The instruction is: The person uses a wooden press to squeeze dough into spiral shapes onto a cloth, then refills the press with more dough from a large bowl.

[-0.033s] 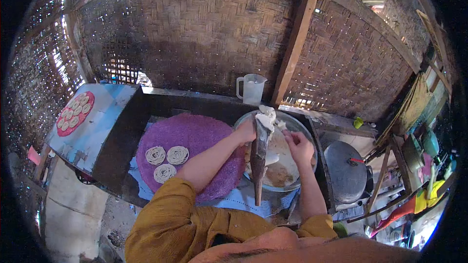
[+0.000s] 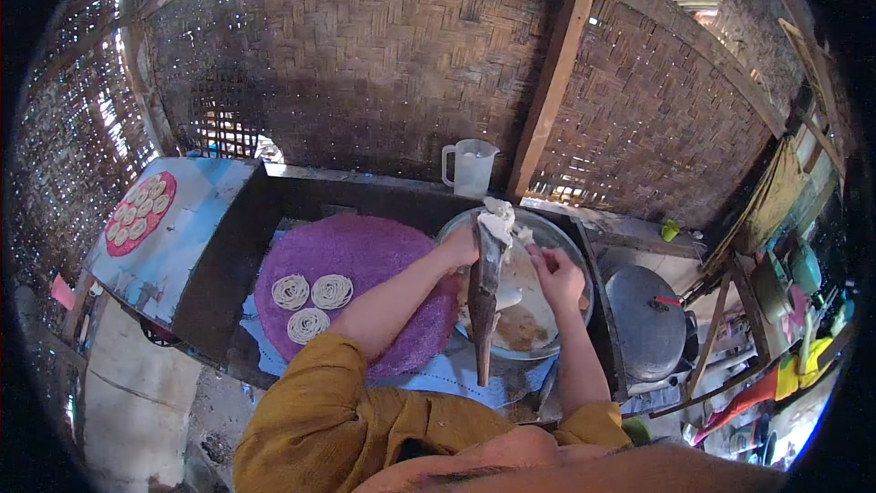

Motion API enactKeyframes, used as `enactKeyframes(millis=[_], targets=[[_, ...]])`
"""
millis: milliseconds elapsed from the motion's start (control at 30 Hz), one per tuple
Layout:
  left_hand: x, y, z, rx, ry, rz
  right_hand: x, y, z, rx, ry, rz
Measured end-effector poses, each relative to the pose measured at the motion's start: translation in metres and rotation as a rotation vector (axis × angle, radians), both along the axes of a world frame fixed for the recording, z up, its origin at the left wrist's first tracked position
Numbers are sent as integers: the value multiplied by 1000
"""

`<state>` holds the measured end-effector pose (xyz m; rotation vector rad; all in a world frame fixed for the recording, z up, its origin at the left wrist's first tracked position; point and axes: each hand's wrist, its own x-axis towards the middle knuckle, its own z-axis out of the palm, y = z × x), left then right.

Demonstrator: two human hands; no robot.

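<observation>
My left hand [image 2: 461, 248] is closed round a long dark wooden tool [image 2: 485, 301], which stands tilted over a wide metal basin [image 2: 584, 251]. Pale sticky dough [image 2: 498, 219] is heaped on the tool's upper end. Just right of it, my right hand [image 2: 559, 277] pinches a small piece of dough [image 2: 525, 236] at its fingertips. Inside the basin lie a whitish lump [image 2: 508, 297] and a brownish patch [image 2: 517, 327]. Left of the basin, a round purple mat [image 2: 365, 246] carries three coiled noodle-like dough nests [image 2: 332, 291]. My left forearm crosses above this mat.
A clear plastic jug [image 2: 473, 167] stands behind the basin. At the far left, a blue-and-white board [image 2: 196, 210] bears a red round tray [image 2: 116, 244] with several pale nests. On the right is a dark round lid [image 2: 646, 324] with a red handle. A woven bamboo wall [image 2: 365, 64] closes off the back.
My right hand has moved slightly down and left. My left hand, the wooden tool and the nests have stayed in place.
</observation>
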<state>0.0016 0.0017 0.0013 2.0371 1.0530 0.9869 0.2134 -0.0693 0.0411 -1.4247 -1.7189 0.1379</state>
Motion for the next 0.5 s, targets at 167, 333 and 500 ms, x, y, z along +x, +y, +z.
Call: enactKeyframes(millis=[167,333,500], targets=[[-10,-2,1,233,223,53,-6,-17,4,-34,12,78],[-12,-37,27,-382,-302,90,7,-22,-7,-217,143,249],[-38,-16,-8,-526,-571,-135,19,4,-20,-238,281,281]])
